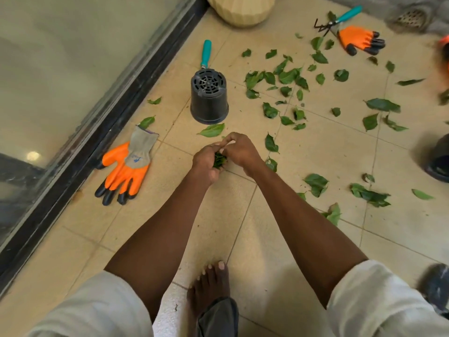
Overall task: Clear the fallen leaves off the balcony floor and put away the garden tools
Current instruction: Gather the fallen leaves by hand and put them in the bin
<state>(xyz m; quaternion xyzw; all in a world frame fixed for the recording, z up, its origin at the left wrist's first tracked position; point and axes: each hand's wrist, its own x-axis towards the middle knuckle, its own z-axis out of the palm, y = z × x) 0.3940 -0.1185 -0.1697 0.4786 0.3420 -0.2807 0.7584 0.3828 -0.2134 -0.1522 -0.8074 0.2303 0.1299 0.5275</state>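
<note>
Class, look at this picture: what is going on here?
A person crouches on a tiled balcony floor, gathering leaves bare-handed. The left hand grips a bunch of leaves while the right hand presses more in. Many leaves remain scattered. An upturned black pot, two teal-handled tools and two orange gloves lie on the floor, not yet put away.

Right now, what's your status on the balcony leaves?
Left hand grip shut on bunch of green leaves, right hand feeding it. Most scattered green leaves still on floor. Upturned black plastic pot just ahead.
</note>
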